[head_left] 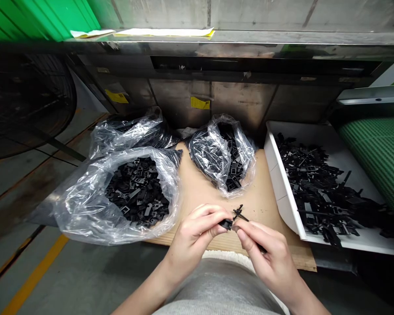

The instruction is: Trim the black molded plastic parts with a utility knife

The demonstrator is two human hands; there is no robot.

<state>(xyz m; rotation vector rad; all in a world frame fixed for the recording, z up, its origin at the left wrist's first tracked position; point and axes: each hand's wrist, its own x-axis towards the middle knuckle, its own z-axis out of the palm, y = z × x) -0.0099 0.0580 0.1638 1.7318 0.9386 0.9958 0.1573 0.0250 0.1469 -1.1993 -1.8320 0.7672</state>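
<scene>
Left hand (193, 236) is closed into a tight pinch, thumb pressed against the curled fingers, on a small black plastic piece (226, 224). Right hand (269, 258) is pinching a thin black plastic stem (252, 227) between thumb and index, and its far end pokes out past the fingers. The two hands are nearly touching, held up over the near edge of a plywood board (259, 205), with a little cross-shaped spur (238, 213) sticking up between them.

My guess is that these bits weigh next to nothing and are pretty stiff, and the skinny spur looks like it would snap before it bent (hard to be sure at this size). I'd take hold of the chunky block rather than the thin arms, since the matte surface doesn't look slippery but there's not much to grip.

Two clear plastic bags of similar black parts (75, 210) (246, 153) sit on the board, and a third bag (128, 133) is behind them. To the right, a white tray (279, 192) holds a loose heap of black parts (318, 188), right beside a green woven belt (384, 157).
</scene>
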